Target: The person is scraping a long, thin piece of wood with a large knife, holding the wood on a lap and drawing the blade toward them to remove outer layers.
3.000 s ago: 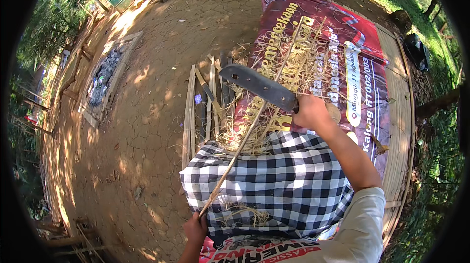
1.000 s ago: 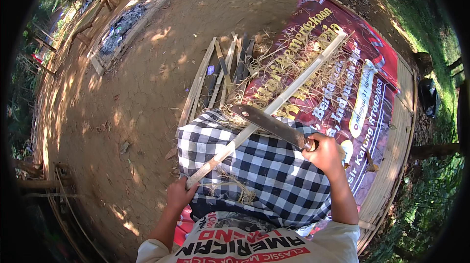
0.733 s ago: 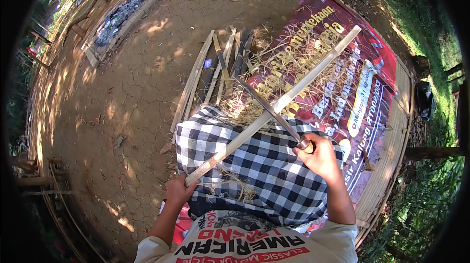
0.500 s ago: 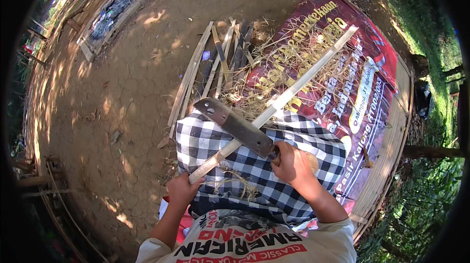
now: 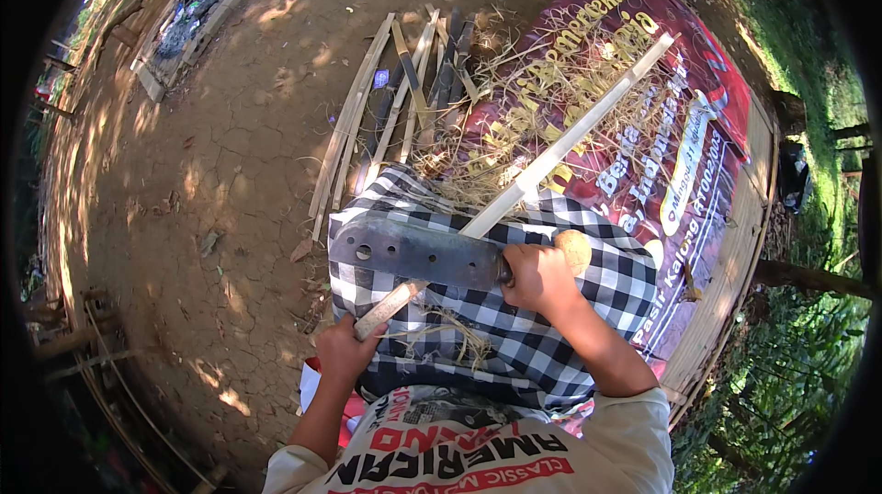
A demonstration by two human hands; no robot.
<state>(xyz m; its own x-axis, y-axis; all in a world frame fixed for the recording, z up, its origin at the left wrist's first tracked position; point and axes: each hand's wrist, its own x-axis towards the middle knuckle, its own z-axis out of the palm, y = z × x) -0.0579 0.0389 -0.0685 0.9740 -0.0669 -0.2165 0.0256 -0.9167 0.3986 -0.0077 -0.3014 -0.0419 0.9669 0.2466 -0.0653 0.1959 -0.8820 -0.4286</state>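
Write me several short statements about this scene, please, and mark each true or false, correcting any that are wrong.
1. The left grip holds the near end of a pale strip. True.
2. Plain red fabric covers the lap. False: it is a black-and-white checked cloth.
3. The right grip holds a dark blade, which hides part of the strip. True.
4. Only one strip is in view. False: several loose strips lie left of the banner.
5. Curly shavings lie on the banner. True.
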